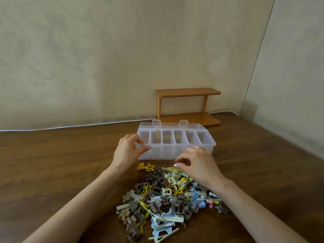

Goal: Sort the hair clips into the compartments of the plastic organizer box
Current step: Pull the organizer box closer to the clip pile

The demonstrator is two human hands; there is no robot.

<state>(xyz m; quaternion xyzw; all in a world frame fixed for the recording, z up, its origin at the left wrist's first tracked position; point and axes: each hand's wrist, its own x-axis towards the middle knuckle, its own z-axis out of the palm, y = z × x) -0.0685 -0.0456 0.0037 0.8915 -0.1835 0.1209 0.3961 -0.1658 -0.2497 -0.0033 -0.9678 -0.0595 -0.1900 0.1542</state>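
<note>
Both bare forearms extend forward and converge; the left hand (127,152) grips the organizer box (169,151) at its left front corner, fingers curled over the rim, while the right hand (197,165) hovers palm-down, fingers curled, contents indeterminate

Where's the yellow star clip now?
Head view: yellow star clip lies at the pile's far-left edge, just in front of the box, beside the left hand.
</note>
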